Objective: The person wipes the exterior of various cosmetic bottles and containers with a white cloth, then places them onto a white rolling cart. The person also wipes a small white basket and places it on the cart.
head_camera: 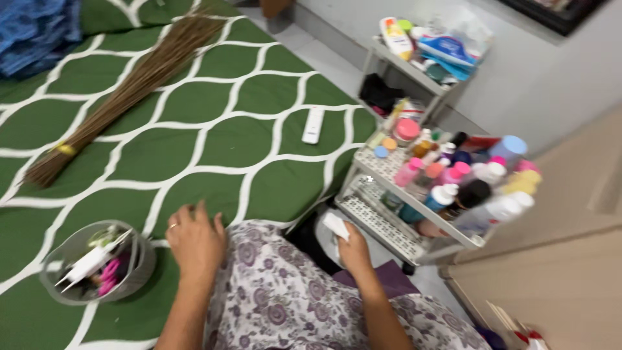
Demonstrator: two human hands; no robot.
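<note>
Green patterned bed [259, 129]; L hand [194, 243] flat, grip open; R hand [353, 249] grips white cloth [336, 226].

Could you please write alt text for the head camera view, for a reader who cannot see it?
Seen from above, a person's left hand rests flat on a green bed cover beside a clear cup, while the right hand holds a white cloth near a cluttered white rack. A stick broom lies on the bed.

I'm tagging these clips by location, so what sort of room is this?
Probably a bedroom: a bed with a green and white patterned cover, a white remote control lying on it, and a white tiered rack crowded with toiletry bottles beside it.
</note>
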